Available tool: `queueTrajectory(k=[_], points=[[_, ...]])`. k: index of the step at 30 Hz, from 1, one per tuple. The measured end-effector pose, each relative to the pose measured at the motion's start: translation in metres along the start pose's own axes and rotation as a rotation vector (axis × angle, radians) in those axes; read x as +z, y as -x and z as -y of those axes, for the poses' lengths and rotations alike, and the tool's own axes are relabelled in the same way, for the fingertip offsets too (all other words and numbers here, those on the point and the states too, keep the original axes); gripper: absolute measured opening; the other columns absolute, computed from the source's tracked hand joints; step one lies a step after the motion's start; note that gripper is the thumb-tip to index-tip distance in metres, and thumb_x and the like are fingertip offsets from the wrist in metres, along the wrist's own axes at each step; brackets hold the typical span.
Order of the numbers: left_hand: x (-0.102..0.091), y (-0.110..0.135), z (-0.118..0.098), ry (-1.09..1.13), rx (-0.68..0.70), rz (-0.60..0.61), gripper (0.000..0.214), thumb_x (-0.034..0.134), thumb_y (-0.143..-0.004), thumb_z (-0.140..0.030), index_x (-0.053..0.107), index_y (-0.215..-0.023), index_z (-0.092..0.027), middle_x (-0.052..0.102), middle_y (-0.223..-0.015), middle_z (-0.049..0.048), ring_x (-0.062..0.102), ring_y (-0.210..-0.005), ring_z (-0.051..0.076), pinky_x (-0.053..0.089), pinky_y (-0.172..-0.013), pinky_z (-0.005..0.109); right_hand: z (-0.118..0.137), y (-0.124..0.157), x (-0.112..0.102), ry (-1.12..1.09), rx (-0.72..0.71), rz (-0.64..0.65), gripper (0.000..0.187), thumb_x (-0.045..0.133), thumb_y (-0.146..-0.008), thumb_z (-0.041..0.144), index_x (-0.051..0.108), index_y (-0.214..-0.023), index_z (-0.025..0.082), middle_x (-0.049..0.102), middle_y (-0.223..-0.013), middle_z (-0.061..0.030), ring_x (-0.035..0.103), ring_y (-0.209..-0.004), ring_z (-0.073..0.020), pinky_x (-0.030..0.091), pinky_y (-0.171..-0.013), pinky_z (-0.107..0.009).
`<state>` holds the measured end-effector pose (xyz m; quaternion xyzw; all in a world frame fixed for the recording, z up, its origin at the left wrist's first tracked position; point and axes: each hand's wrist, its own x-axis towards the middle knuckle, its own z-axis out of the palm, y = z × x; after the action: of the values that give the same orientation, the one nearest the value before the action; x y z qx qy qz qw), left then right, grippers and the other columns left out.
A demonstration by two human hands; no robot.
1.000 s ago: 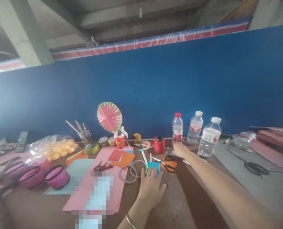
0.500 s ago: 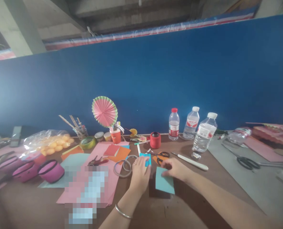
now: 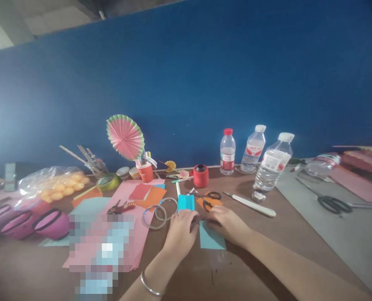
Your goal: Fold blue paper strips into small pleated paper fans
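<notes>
My left hand [image 3: 181, 232] rests on the brown table with its fingers curled inward, just below a bright blue pleated paper piece [image 3: 186, 203]. What its fingertips hold, if anything, is hidden. Close by on the right, my right hand [image 3: 231, 225] is bent over the upper edge of a teal square of paper [image 3: 212, 239], its fingers closed at that edge. Black-handled scissors [image 3: 213, 195] lie just beyond the right hand, on a small orange paper [image 3: 209, 203]. A white-handled craft knife [image 3: 253, 205] lies to their right.
Water bottles [image 3: 227, 152] and a red round container [image 3: 201, 176] stand at the back. Left are silver rings [image 3: 154, 217], pink paper [image 3: 126, 246], a red cup [image 3: 145, 172] with a pleated paper fan [image 3: 125, 137], and magenta cups [image 3: 52, 223]. Larger scissors [image 3: 334, 205] lie right on grey paper.
My left hand has come off the bright blue paper and sits below it, closer to my right hand. The right hand's fingers have closed in on the teal paper's upper edge. The view has tilted down.
</notes>
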<state>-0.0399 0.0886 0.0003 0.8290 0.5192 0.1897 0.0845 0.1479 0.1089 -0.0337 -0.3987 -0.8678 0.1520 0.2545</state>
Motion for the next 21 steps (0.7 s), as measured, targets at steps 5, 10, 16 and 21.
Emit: queueTrajectory(k=[5,10,16,21], points=[[-0.004,0.021,-0.023,-0.176,0.165,0.113,0.021,0.041,-0.082,-0.018,0.058,-0.094,-0.021,0.059,-0.098,0.0042,0.052,-0.092,0.019,0.04,-0.08,0.034,-0.003,0.001,0.002,-0.005,-0.029,-0.014,0.018,0.052,-0.081,0.021,0.064,-0.093,0.019,0.062,-0.08,-0.0049,0.053,-0.079,-0.0163,0.04,-0.071,-0.026],[0.011,0.048,-0.028,-0.34,0.269,0.16,0.05,0.049,-0.078,-0.042,0.045,-0.119,-0.015,0.048,-0.124,0.0108,0.045,-0.109,0.026,0.04,-0.088,0.039,0.002,0.003,0.0,0.04,-0.064,-0.022,0.021,0.047,-0.084,0.021,0.064,-0.096,0.021,0.061,-0.081,-0.0038,0.052,-0.078,-0.015,0.041,-0.068,-0.025],[0.012,0.066,-0.012,-0.402,0.369,0.216,0.062,0.048,-0.074,-0.053,0.044,-0.122,-0.014,0.051,-0.122,0.0108,0.049,-0.104,0.024,0.043,-0.081,0.033,0.02,0.007,0.001,0.096,-0.225,-0.05,0.022,0.044,-0.085,0.016,0.066,-0.089,0.019,0.061,-0.074,-0.0035,0.049,-0.07,-0.0132,0.039,-0.061,-0.026],[-0.001,0.062,0.0,-0.421,0.549,0.27,0.064,0.03,-0.081,-0.057,0.041,-0.123,-0.009,0.049,-0.124,0.0131,0.047,-0.107,0.024,0.04,-0.083,0.035,0.025,0.006,0.0,0.077,-0.313,-0.003,0.024,0.042,-0.086,0.015,0.063,-0.097,0.017,0.06,-0.079,-0.0058,0.049,-0.074,-0.0134,0.041,-0.065,-0.026]])
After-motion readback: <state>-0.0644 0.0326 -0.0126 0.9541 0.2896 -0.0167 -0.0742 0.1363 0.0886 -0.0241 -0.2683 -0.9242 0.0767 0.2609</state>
